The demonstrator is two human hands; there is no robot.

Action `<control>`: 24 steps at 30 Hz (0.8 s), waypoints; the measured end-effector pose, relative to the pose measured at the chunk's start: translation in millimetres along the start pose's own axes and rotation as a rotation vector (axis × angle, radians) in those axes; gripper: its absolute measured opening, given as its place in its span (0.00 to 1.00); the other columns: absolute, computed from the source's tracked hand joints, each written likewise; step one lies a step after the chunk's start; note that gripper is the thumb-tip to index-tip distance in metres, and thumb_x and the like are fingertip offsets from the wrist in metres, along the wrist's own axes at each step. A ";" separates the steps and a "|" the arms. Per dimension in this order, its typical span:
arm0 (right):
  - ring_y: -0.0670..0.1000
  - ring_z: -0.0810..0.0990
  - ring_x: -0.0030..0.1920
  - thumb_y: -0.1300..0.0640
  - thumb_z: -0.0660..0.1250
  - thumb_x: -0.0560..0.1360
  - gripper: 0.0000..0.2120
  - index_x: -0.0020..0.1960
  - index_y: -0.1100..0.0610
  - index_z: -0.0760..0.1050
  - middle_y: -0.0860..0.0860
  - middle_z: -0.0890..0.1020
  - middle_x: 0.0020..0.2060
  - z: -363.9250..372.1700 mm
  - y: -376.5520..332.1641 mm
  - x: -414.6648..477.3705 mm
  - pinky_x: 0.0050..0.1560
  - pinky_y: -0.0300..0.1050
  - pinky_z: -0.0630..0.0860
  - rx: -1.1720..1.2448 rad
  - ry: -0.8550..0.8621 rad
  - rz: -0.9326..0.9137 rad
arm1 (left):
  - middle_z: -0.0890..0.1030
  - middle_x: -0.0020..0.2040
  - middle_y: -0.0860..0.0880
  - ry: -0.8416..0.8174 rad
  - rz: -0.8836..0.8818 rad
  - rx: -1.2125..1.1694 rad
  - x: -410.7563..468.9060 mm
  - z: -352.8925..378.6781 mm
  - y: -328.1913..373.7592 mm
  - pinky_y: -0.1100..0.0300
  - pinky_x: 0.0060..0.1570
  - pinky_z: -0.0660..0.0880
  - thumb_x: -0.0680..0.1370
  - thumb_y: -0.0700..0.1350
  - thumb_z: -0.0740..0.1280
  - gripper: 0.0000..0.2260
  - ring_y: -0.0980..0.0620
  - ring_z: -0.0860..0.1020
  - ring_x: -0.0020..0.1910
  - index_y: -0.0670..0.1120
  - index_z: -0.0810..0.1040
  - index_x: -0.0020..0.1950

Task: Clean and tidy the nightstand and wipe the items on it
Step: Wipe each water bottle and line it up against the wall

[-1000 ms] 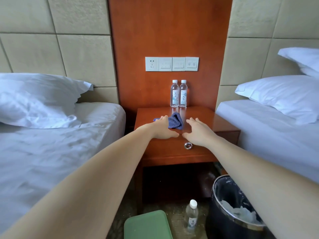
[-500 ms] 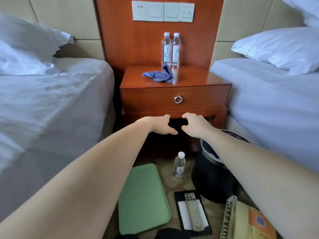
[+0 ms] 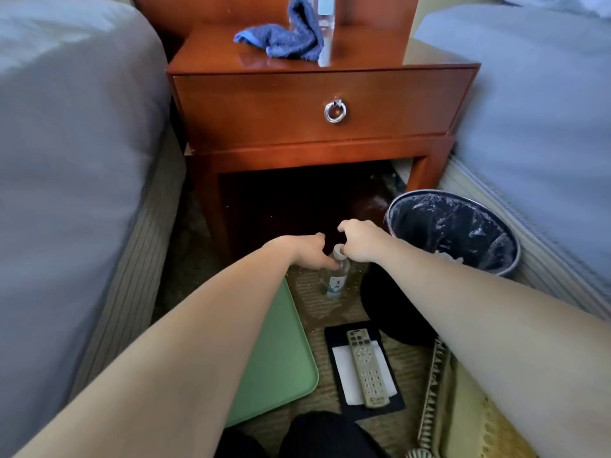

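Between my left hand [image 3: 305,254] and right hand [image 3: 360,242], both curled and almost meeting, the water bottle [image 3: 336,280] stands upright on the carpet [image 3: 330,312] before the nightstand [image 3: 314,104]: left at its shoulder, right at its cap [image 3: 338,250]. Whether either grips, I cannot tell.
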State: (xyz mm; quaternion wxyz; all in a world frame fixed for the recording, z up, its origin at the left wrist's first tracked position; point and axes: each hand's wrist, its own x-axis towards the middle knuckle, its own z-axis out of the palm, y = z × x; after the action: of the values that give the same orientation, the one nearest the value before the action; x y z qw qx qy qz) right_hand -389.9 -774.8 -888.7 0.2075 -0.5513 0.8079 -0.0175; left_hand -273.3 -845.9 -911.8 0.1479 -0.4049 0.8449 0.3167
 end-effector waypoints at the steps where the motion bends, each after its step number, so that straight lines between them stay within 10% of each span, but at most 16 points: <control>1: 0.55 0.80 0.48 0.59 0.65 0.78 0.23 0.71 0.58 0.66 0.58 0.78 0.55 5.2 3.4 7.7 0.42 0.44 0.73 0.003 -0.007 0.011 | 0.58 0.78 0.43 -0.017 -0.005 -0.009 8.1 5.4 -2.8 0.51 0.71 0.65 0.78 0.59 0.65 0.41 0.44 0.63 0.74 0.42 0.45 0.80; 18: 0.61 0.78 0.56 0.58 0.68 0.73 0.16 0.61 0.52 0.75 0.57 0.78 0.55 41.0 18.2 56.2 0.47 0.49 0.73 -0.076 -0.033 0.056 | 0.70 0.71 0.44 -0.155 0.036 -0.150 65.7 36.5 -24.2 0.48 0.70 0.67 0.78 0.43 0.69 0.26 0.45 0.69 0.69 0.42 0.63 0.73; 24: 0.57 0.79 0.47 0.53 0.68 0.75 0.14 0.59 0.54 0.78 0.56 0.80 0.49 10.3 3.9 52.9 0.42 0.46 0.74 -0.074 -0.052 0.006 | 0.71 0.70 0.45 -0.096 0.032 -0.189 51.8 19.1 -26.7 0.48 0.66 0.71 0.74 0.50 0.73 0.36 0.46 0.72 0.67 0.43 0.59 0.75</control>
State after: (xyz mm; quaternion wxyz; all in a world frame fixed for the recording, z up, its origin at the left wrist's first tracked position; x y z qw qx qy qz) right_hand -405.9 -818.7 -915.8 0.2080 -0.5563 0.8040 0.0274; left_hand -285.2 -876.5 -963.6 0.1444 -0.3877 0.8095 0.4165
